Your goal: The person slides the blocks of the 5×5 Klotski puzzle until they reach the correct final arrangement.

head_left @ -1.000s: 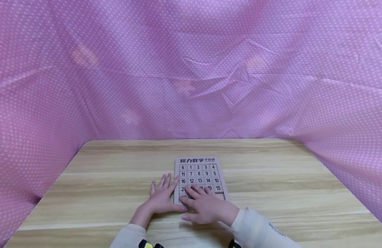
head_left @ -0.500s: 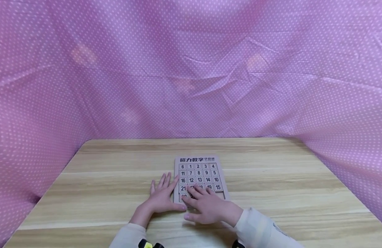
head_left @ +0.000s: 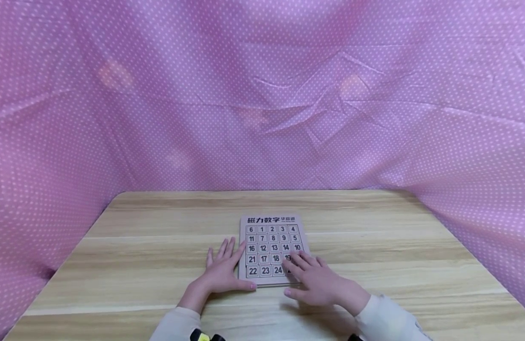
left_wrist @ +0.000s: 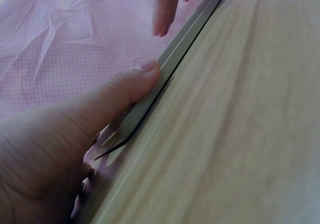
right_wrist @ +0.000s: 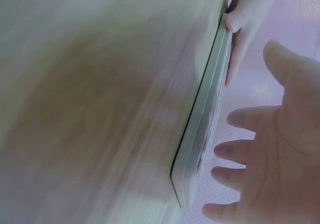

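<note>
A number sliding puzzle (head_left: pixel 268 282) lies flat on the table, its rows of numbered tiles under a printed heading. Tiles 22, 23 and 24 (head_left: pixel 278 270) fill the left of the bottom row; its right end is partly hidden. My left hand (head_left: pixel 223 274) spreads along the left side, its thumb touching the frame's near edge, as the left wrist view shows on the puzzle (left_wrist: pixel 150 99). Over the lower right corner is my right hand (head_left: pixel 317 283), fingers extended and spread. In the right wrist view that hand (right_wrist: pixel 285 154) holds nothing; contact with the tiles cannot be told.
The light wooden table (head_left: pixel 160 213) extends around the puzzle on all sides. A pink dotted cloth (head_left: pixel 262 94) hangs behind the table and along both sides.
My right hand has moved right, from the lower left tiles to the lower right corner, uncovering 22, 23 and 24. The gap at the bottom right is no longer visible. My left hand stays put.
</note>
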The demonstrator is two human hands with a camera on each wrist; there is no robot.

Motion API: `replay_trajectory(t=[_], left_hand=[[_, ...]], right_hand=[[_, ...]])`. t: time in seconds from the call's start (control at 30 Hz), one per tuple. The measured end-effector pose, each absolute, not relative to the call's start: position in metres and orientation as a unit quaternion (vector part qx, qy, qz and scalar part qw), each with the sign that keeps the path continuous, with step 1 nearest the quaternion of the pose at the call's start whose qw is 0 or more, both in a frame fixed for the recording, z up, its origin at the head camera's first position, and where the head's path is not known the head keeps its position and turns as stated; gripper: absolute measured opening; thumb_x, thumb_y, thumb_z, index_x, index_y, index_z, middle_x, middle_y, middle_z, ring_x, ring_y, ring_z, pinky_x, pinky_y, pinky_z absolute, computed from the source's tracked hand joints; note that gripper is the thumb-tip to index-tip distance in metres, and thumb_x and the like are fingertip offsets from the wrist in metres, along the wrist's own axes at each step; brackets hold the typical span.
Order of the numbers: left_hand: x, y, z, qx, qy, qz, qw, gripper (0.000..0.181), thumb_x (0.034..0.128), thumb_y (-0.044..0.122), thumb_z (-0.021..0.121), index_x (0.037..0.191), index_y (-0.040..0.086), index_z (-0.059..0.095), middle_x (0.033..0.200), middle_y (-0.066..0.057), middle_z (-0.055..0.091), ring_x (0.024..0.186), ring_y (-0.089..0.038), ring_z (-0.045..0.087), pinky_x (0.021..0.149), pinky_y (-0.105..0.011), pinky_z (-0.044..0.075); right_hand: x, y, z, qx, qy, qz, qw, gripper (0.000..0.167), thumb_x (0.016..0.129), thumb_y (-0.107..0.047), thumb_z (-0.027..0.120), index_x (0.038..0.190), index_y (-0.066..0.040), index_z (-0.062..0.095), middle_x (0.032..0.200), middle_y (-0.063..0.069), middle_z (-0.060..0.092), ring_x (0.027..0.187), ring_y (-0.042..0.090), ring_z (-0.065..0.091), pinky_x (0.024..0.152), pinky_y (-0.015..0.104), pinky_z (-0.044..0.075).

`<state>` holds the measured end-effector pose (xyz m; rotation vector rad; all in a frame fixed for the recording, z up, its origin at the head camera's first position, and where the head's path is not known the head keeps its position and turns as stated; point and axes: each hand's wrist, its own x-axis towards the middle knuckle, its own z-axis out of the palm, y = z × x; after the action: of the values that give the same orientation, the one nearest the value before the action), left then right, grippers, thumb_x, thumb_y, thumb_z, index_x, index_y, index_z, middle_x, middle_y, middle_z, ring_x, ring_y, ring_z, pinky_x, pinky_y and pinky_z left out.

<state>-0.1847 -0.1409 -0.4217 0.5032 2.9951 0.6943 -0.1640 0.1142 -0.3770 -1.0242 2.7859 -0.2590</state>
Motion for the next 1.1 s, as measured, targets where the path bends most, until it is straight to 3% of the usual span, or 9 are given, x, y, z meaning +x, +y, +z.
replay_trajectory(t=[0.53, 1.1], left_hand=[[-0.184, -0.139, -0.422, 0.156, 0.962, 0.224, 0.019, 0.114, 0.0489, 0.073, 0.059, 0.139, 0.016, 0.018, 0.141, -0.019, 0.007, 0.127, -0.033, -0.001, 0.094, -0.055, -0.009], [-0.183, -0.139, -0.423, 0.161, 0.963, 0.217, 0.017, 0.110, 0.0522, 0.073, 0.057, 0.139, 0.017, 0.018, 0.140, -0.020, 0.007, 0.127, -0.033, -0.001, 0.094, -0.056, -0.009]], right_hand=[[-0.163, 0.121, -0.380, -0.341, 0.933, -0.082, 0.082, 0.070, 0.084, -0.055, 0.038, 0.135, -0.009, 0.030, 0.137, 0.019, 0.022, 0.125, 0.036, 0.014, 0.092, 0.060, 0.015], [-0.163, 0.065, -0.385, -0.408, 0.910, -0.037, 0.072, 0.066, 0.083, -0.061, 0.029, 0.136, -0.021, 0.029, 0.140, 0.011, 0.018, 0.126, 0.032, 0.013, 0.093, 0.057, 0.018]])
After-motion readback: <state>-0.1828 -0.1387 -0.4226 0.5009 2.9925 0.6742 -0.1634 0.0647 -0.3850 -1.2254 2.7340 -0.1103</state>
